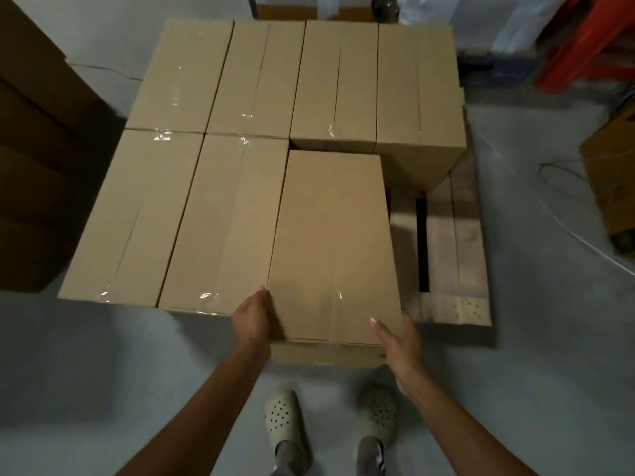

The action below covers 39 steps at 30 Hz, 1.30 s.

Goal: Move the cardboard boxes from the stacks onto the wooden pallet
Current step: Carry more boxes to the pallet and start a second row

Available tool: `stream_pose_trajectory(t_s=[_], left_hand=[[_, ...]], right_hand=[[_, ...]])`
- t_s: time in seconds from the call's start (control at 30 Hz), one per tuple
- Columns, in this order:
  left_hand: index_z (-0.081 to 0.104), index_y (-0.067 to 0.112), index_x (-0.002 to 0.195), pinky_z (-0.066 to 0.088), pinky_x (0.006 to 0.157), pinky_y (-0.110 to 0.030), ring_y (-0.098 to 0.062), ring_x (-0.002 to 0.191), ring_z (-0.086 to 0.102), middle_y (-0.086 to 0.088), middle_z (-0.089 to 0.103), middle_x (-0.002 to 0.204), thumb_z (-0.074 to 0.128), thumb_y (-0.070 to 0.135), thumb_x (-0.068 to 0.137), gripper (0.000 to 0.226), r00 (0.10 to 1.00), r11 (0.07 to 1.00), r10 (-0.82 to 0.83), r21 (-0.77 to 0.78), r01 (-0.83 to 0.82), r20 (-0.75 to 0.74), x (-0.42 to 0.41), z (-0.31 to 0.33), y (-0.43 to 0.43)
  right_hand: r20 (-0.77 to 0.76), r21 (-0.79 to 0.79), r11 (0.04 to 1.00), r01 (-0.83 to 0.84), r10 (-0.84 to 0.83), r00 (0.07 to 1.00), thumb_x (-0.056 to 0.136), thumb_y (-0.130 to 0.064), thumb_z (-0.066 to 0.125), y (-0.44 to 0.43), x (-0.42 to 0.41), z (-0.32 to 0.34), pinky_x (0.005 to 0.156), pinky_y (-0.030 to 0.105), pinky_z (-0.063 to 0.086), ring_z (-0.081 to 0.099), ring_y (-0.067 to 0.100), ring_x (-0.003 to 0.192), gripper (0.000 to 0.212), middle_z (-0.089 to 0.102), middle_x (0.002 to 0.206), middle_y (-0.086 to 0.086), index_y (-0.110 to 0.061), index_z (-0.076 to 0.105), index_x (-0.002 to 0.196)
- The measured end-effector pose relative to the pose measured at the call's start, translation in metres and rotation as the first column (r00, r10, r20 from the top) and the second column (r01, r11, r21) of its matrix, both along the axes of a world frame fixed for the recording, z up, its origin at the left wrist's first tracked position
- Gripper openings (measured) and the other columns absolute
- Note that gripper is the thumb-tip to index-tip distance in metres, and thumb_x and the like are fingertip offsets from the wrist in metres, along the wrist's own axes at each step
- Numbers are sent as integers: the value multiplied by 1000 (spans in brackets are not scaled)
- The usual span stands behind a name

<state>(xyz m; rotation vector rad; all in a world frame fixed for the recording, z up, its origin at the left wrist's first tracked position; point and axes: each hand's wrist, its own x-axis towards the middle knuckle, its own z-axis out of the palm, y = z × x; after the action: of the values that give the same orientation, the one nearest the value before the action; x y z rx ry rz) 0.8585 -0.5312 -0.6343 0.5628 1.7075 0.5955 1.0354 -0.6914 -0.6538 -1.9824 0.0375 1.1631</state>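
Note:
A taped cardboard box sits in the near row on the wooden pallet, its near end sticking out past the pallet's front edge. My left hand grips its near left corner. My right hand grips its near right corner, thumb on the top face. Several more boxes fill the pallet: two to the left in the near row and a back row of several. The pallet's near right corner is bare wood.
A dark stack of cardboard boxes stands at the left. Another carton and a white cable lie on the floor at the right. Red plastic stools and white sacks are at the back right. My feet in pale clogs stand on the grey floor.

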Motion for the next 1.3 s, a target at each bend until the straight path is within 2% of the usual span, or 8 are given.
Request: stream_pose_trajectory(t_s=[0.1,0.2,0.37,0.63,0.8,0.9,1.1,1.3], left_hand=[[70,8,106,46,69,-32,-23,82,61,-6,68,92,65,23,92,21,978,965,201,-185,-186,64,-11,-31,1],[65,15,99,45,65,-34,-21,84,59,-3,65,97,55,25,95,15,957,939,223,-306,-159,187,-25,-53,1],[53,8,114,47,66,-35,-22,78,56,-11,52,95,54,27,97,26,919,893,335,-382,-238,210,-44,-81,-8],[27,0,148,49,91,-42,-29,91,59,-19,46,125,54,40,100,69,831,838,479,-431,-336,283,-47,-115,-10],[35,4,142,49,96,-39,-24,91,58,-14,50,111,51,46,99,61,804,853,485,-388,-349,343,-41,-128,4],[54,13,125,51,84,-36,-23,90,61,-11,61,102,42,46,102,43,796,883,440,-363,-298,416,-37,-129,10],[56,14,137,49,100,-40,-28,120,60,-12,62,132,46,51,99,54,785,876,453,-374,-305,423,-33,-137,26],[62,16,124,47,106,-44,-29,117,63,-13,65,128,49,53,97,48,749,845,511,-405,-349,421,-26,-136,35]], right_hand=[[8,-1,1000,13,-13,1000,88,-29,77,0,-10,-36,101,55,51,59,25,118,62,62,131,3,-20,49,143],[-28,-26,1000,-15,14,1000,85,-37,79,-3,-15,-64,103,59,49,53,28,129,78,54,143,2,-28,39,151],[-99,-58,997,-46,40,994,86,-26,79,1,-18,-89,103,57,50,57,26,124,76,58,140,3,-24,38,151],[-40,-100,991,-85,81,996,88,-13,77,14,-18,-116,103,42,50,59,23,118,67,61,134,5,-14,44,146],[-10,-108,987,-121,120,993,85,-23,80,33,-6,-128,108,47,48,57,25,125,79,58,141,5,-17,38,152],[-9,-95,986,-136,136,991,85,-24,80,41,1,-129,109,47,47,56,25,127,82,57,142,5,-16,36,153],[3,-81,984,-157,157,988,83,-28,81,51,12,-137,104,46,51,62,23,118,75,64,134,3,-17,43,147],[8,-97,982,-162,163,987,88,-31,76,57,19,-139,108,50,47,53,26,131,82,52,149,3,-21,31,156]])
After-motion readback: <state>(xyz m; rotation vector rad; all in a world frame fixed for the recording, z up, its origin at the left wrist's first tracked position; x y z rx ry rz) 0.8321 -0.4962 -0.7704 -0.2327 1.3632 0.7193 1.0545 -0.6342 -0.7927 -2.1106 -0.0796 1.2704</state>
